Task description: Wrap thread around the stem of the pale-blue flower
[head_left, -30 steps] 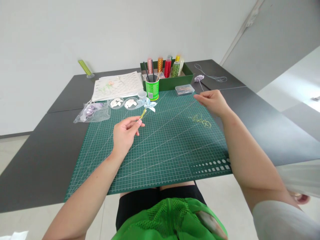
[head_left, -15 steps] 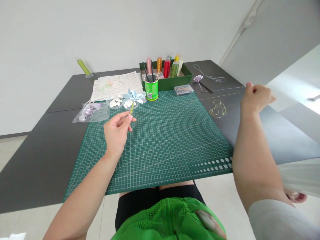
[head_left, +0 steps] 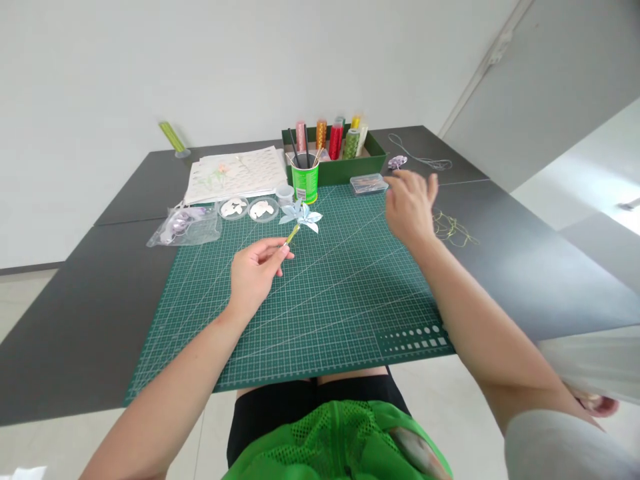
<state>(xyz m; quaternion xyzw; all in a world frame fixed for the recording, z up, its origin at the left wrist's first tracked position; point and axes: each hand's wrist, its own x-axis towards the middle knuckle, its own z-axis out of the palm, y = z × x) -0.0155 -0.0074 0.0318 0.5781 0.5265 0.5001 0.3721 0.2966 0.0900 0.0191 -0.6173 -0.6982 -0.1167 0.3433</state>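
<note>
Green stem point(head_left: 293, 235) pinched in your left hand point(head_left: 254, 268), pale-blue flower point(head_left: 301, 215) above the mat point(head_left: 325, 293)'s far half, your right hand point(head_left: 411, 208) hovers near its right edge, outer fingers splayed, thumb grip unclear, beside tangled thread point(head_left: 453, 230).

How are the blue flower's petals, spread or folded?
Spread: the blue flower has petals pointing several ways, just beyond the left hand.

From my distance, I see the right hand point(head_left: 411, 203) is back from the far right, near the clear case point(head_left: 369, 184), its fingers seemingly less closed. The left hand point(head_left: 257, 270) has brought the blue flower point(head_left: 301, 215) rightward; the thread tangle point(head_left: 453, 229) has spread.
</note>
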